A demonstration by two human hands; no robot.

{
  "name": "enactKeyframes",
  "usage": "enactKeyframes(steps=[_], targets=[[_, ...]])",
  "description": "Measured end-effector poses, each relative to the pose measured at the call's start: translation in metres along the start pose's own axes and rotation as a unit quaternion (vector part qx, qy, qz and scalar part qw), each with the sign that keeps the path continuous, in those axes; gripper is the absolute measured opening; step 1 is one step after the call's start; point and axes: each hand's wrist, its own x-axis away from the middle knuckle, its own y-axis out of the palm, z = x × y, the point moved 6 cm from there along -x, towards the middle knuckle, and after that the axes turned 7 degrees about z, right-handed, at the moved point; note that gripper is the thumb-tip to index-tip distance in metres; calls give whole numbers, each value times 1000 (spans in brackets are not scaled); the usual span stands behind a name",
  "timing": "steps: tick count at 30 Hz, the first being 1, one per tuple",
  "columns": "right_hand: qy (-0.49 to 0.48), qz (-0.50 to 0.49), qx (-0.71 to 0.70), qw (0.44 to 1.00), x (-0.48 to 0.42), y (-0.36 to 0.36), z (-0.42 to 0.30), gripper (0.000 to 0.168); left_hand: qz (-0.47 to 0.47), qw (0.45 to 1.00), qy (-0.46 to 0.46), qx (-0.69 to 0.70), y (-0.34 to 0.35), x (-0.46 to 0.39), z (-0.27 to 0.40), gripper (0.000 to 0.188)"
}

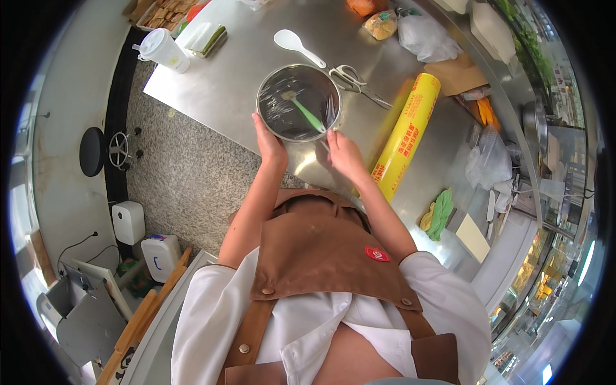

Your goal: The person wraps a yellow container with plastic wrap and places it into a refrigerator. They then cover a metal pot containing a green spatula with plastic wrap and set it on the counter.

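Observation:
A round metal bowl (pixel 258 102) rests near the steel table's front edge, dark inside. Clear plastic film (pixel 276 108) shows as streaky glints across it. A green-handled tool with a pale head (pixel 308 113) slants through the bowl; whether it lies under the film I cannot tell. My left hand (pixel 270 144) cups the bowl's front left side, thumb by the rim. At the front right rim, my right hand (pixel 342 153) pinches what looks like the film, where pale folds fan out. Just behind the bowl lie a white plastic spoon (pixel 291 41) and white-handled kitchen scissors (pixel 350 79).
A yellow roll of plastic wrap (pixel 406 137) lies right of my right hand. At the back left stand a lidded plastic cup (pixel 163 50) and a wrapped packet (pixel 208 41). Bags (pixel 428 38) crowd the back right. A green cloth (pixel 439 214) lies near the right side.

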Motion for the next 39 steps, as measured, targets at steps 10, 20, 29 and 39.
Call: enactKeyframes(steps=[10,20,29,39], targets=[[-36,179,-375,909,-64,-46,3,32,-73,975,141,-158,27,4,28,50],[-36,205,-454,866,-75,-8,-8,50,-38,989,42,-137,7,-23,3,54],[-68,234,-311,919,-82,-15,-3,52,-65,945,127,-295,-29,-47,30,21],[-13,193,-412,890,-119,-21,46,47,-130,945,43,-297,-21,-23,34,17]])
